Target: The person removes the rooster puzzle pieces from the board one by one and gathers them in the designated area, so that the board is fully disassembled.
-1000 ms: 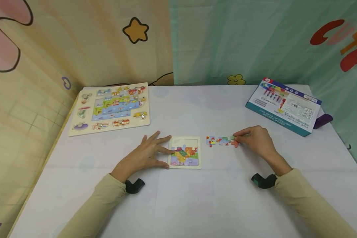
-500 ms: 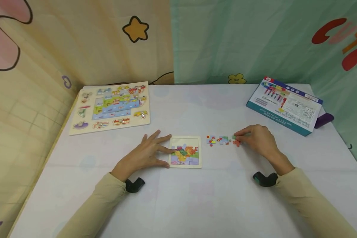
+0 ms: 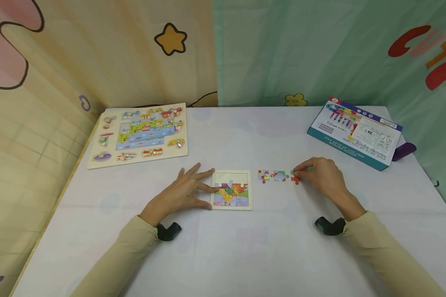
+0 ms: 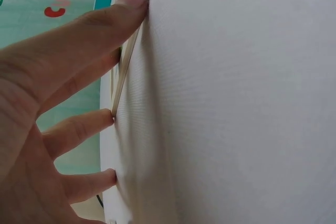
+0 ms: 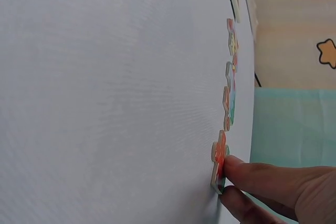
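Note:
A small square wooden puzzle tray (image 3: 231, 176) lies mid-table in the head view, its lower part filled with joined pieces and its top strip bare. The left hand (image 3: 183, 187) spreads its fingers at the tray's left side; the thumb touches the lower left edge and a finger reaches onto the picture. To the right, two loose jigsaw pieces (image 3: 263, 175) lie in a row with a third, a red and green jigsaw piece (image 3: 295, 180). The right hand (image 3: 325, 175) pinches that third piece by its right end, partly covering it. In the right wrist view this jigsaw piece (image 5: 219, 153) is near the tabletop.
A larger wooden peg puzzle board (image 3: 96, 163) with sheets or boards on it lies at the back left. At the back right is a teal and white box (image 3: 357, 132), with a purple object (image 3: 404, 151) beside it. Curtains border the table's rear and sides.
The right hand and its jigsaw piece have shifted very slightly to the right. The left hand stays at the tray, and the view has moved a little.

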Demonstrator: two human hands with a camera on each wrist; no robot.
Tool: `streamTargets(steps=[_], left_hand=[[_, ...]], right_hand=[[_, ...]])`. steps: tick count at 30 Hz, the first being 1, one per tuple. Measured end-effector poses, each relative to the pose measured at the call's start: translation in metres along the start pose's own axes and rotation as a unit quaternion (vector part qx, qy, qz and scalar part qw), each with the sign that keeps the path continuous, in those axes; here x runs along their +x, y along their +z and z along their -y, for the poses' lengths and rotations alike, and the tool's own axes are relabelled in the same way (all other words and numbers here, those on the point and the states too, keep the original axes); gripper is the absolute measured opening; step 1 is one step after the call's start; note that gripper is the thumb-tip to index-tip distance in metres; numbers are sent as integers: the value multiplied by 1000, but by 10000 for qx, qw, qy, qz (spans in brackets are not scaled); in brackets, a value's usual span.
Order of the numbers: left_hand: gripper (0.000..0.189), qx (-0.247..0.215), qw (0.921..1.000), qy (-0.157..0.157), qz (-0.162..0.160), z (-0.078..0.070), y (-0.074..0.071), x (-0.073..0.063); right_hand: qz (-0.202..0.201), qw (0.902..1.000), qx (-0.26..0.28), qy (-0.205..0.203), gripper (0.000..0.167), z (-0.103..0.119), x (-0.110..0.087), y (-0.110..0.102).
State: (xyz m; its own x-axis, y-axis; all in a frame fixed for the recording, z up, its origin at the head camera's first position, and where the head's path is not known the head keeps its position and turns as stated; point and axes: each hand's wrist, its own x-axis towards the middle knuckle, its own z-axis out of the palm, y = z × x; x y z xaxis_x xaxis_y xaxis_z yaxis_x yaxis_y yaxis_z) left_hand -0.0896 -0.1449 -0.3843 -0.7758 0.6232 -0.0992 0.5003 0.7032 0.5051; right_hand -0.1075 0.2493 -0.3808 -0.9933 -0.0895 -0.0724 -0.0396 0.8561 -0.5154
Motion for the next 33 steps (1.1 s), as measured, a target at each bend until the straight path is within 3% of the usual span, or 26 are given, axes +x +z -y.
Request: streamTargets(steps=[7,11,16,23,28,33], left_hand=[[54,-10,9999,94,-77,2,2,1],[53,-10,9999,116,-125,2,3,1],[52,-60,9999,84,-136,1,3,1],[51,36,9999,92,-137,1,3,1],[50,50,9999,68,-117,1,4,0],[53,56,9998,58,-164,1,2,0]], right_hand=[[-236,9992,242,-214,18,2,0,2],[-346,9979,322,-450,19,15,1,9],[-103,9947,262,-988,16,55,1,33],[638,9811,168,-1821,22,115,-2,70],[976,9796,96,-1753,25,139,-1,87],[934,9841,83,-1508,24,147,-4,93]])
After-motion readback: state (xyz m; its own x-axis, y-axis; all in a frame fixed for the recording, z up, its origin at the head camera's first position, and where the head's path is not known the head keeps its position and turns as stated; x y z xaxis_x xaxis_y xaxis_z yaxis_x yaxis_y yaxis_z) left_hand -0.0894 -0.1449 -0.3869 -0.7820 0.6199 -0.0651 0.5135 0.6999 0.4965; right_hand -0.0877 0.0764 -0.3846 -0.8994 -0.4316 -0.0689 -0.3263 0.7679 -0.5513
